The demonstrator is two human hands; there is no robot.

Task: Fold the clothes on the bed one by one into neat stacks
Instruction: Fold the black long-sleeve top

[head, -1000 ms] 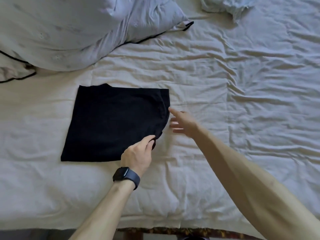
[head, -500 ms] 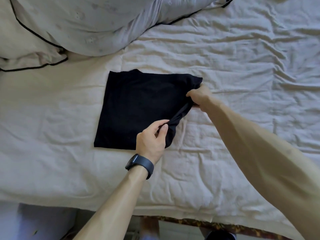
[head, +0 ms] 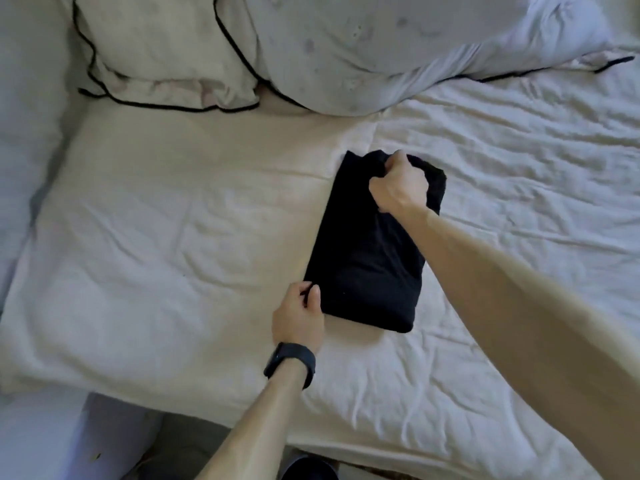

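Note:
A black garment [head: 367, 265] lies on the white bed sheet [head: 173, 258] as a narrow folded rectangle, its long side running away from me. My left hand [head: 299, 318], with a dark watch on the wrist, pinches the garment's near left corner. My right hand [head: 398, 185] grips the far edge of the garment, fingers curled round the cloth. The fabric at the far right bulges a little under that grip.
Two pillows lie across the head of the bed: one with black piping [head: 162, 53] at the far left and a larger pale one [head: 398, 46] to its right. The bed's near edge [head: 242, 414] runs across the bottom, floor below it.
Both hands carried the garment's right side over to the left, halving its width. The hands now sit at the left corners of the narrower fold. The camera has shifted left.

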